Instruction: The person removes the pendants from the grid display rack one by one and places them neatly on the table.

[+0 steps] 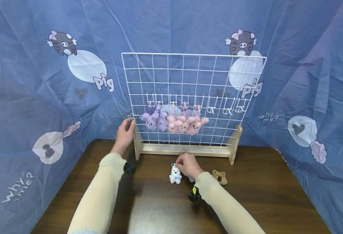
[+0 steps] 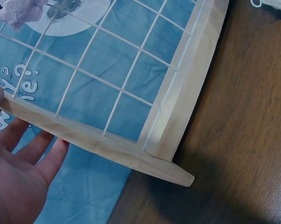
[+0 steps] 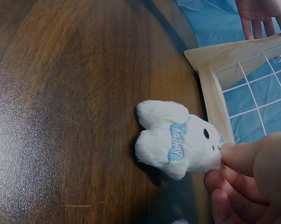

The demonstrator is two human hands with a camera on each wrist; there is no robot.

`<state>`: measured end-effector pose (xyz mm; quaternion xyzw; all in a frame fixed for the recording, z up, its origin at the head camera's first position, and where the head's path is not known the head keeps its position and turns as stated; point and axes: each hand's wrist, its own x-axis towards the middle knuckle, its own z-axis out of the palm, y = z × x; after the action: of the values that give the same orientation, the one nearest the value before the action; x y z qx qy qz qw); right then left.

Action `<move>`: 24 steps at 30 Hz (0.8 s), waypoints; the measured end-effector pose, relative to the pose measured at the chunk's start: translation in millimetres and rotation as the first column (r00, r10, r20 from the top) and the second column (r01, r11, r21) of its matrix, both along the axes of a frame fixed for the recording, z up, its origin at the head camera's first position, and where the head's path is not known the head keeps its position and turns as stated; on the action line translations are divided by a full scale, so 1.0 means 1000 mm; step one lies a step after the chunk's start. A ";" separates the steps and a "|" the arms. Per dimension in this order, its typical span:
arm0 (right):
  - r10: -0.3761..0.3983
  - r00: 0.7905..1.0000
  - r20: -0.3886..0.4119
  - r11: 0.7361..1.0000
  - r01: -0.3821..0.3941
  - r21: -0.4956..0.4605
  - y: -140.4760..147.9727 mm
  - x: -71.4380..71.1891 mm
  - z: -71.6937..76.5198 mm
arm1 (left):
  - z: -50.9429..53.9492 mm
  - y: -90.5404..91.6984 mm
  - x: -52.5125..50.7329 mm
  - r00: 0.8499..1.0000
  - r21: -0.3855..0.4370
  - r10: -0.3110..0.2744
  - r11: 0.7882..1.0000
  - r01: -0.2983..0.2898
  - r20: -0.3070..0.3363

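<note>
R hand (image 1: 189,164) pinches white plush toy (image 1: 175,177) by its top; L hand (image 1: 124,135) grips pale wooden stand (image 1: 137,143) nr worktop (image 1: 152,195) back edge. Prob. pickup step; next move: lift to bare wire hook (image 1: 228,111).

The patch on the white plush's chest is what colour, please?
The patch is blue with pale lettering, showing best in the right wrist view.

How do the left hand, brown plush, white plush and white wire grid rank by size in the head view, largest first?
1. White wire grid
2. Left hand
3. White plush and brown plush: too alike in size to rank.
</note>
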<state>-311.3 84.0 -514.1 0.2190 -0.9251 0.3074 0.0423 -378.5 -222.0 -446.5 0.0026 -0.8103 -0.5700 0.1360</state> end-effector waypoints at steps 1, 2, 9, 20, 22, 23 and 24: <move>-0.005 1.000 -0.006 1.000 0.005 0.002 -0.001 0.000 0.000 | 0.000 0.000 0.000 1.000 -0.002 0.001 1.000 -0.001 0.002; -0.009 1.000 -0.014 1.000 0.009 0.004 -0.001 0.000 -0.001 | 0.000 0.000 0.000 1.000 -0.002 0.001 1.000 -0.001 0.002; -0.041 0.999 -0.019 0.999 0.042 0.022 -0.002 0.001 -0.002 | 0.000 0.001 0.001 1.000 0.001 0.007 1.000 -0.007 -0.001; -0.093 0.994 0.058 0.994 0.096 -0.048 0.013 -0.004 0.010 | 0.002 0.001 0.001 1.000 0.005 0.009 1.000 -0.009 0.008; -0.104 0.992 0.069 0.990 0.110 -0.089 0.017 -0.006 0.014 | 0.002 0.001 0.001 1.000 0.002 0.010 1.000 -0.010 0.008; -0.110 0.991 0.074 0.987 0.118 -0.114 0.020 -0.007 0.016 | 0.002 0.001 0.001 1.000 0.000 0.011 1.000 -0.011 0.007; -0.118 0.989 0.086 0.982 0.130 -0.138 0.022 -0.008 0.019 | 0.002 0.001 0.001 1.000 -0.002 0.011 1.000 -0.011 0.008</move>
<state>-319.3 106.1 -495.3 0.1453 -0.9133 0.3783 0.0411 -377.3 -220.7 -444.6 0.0093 -0.8114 -0.5684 0.1360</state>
